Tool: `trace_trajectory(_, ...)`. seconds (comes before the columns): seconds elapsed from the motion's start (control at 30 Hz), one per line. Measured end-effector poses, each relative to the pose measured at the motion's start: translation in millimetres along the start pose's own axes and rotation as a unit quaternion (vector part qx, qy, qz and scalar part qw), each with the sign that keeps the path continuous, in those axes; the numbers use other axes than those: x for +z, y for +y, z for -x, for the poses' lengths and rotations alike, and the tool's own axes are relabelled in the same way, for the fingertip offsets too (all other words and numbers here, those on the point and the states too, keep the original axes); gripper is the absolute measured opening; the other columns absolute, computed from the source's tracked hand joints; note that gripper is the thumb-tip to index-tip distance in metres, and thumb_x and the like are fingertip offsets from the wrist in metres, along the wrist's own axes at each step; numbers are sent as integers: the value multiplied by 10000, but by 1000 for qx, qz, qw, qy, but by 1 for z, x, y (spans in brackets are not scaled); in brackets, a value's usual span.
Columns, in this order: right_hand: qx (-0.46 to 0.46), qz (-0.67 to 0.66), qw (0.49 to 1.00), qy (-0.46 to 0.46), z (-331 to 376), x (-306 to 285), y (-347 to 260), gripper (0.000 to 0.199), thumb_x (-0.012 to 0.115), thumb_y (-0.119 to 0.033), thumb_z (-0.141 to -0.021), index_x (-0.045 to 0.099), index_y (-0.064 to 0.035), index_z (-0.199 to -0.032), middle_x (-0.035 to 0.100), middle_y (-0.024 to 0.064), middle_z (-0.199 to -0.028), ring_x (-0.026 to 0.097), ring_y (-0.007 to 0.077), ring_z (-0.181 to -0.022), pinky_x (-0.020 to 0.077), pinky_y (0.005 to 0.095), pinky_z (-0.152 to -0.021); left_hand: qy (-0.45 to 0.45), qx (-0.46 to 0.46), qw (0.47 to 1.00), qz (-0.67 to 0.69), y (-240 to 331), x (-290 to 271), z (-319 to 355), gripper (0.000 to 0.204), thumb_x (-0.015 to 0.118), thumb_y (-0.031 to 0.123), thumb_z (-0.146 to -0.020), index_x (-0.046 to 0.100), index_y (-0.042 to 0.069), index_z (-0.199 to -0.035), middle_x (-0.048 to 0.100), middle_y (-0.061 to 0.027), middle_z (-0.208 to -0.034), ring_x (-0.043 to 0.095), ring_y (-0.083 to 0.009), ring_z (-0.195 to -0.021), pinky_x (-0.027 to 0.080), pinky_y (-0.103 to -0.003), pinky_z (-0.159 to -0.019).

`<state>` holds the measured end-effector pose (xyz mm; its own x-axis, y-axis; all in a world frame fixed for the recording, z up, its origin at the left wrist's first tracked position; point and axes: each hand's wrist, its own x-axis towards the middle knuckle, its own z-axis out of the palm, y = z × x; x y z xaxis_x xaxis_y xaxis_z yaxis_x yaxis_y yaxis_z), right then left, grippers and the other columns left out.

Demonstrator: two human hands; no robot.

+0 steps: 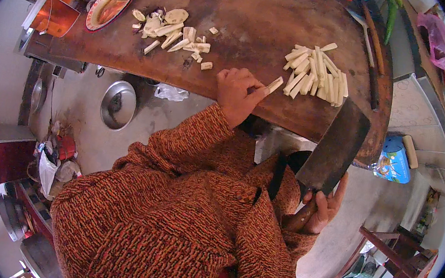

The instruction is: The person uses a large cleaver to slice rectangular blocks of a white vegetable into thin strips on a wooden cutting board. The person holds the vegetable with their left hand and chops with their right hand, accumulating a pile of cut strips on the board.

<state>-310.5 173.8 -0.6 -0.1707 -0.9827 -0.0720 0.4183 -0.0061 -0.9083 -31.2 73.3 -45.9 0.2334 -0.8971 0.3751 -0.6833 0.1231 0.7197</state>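
My left hand [237, 93] is at the table's near edge, its fingers curled. At its thumb and fingertip is one pale vegetable stick [275, 84], which it appears to pinch by one end. My right hand [326, 208] is wrapped around the wooden handle of a cleaver [336, 146]. The broad dark blade tilts up and to the right, its far end beside a pile of cut pale sticks [318, 73]. Farther left on the wooden table [235, 25] lie round slices, short sticks and small offcuts of the same pale vegetable [172, 29].
A red-rimmed plate [111, 5] and an orange container [58, 10] stand at the far left. Along the right side lie a long knife [369, 43] and a brown stick [374, 38]. Green peppers [391, 18] are at the far right corner. A metal basin [118, 105] sits on the floor.
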Motion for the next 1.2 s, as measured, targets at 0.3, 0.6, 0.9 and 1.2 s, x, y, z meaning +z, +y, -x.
trace_trajectory(0.3, 5, 4, 1000, 1, 0, -1, 1, 792, 594, 19, -768, 232, 64, -1470, 629, 206, -1096, 578, 157, -610, 463, 222, -505, 40, 105, 988, -108, -5, 2, 2, 209, 731, 290, -742, 635, 123, -659, 573, -44, -829, 530, -271, -890, 319, -464, -885)
trace_trajectory(0.6, 13, -33, 999, -26, -2, -13, 2, 837, 589, 72, -767, 181, 29, -1498, 588, 251, -1187, 602, 206, -625, 514, 288, -555, 10, 94, 991, -98, -2, -1, 0, 160, 723, 253, -749, 652, 133, -827, 578, -57, -870, 527, -296, -919, 338, -464, -892)
trace_trajectory(0.9, 4, 4, 1000, 23, 1, 0, 1, 784, 592, 29, -763, 250, 59, -1468, 643, 187, -1047, 579, 147, -599, 469, 223, -500, -62, 184, 978, -70, -12, -1, -10, 164, 681, 216, -799, 686, 170, -956, 612, -49, -950, 542, -280, -949, 371, -440, -894)
trace_trajectory(1.2, 11, -6, 1000, 21, 2, 4, -2, 786, 579, 23, -761, 243, 59, -1471, 642, 181, -1029, 572, 148, -595, 463, 225, -506, -15, 172, 983, -60, -1, 1, -17, 145, 687, 263, -808, 659, 149, -892, 613, -57, -912, 552, -290, -920, 387, -429, -854)
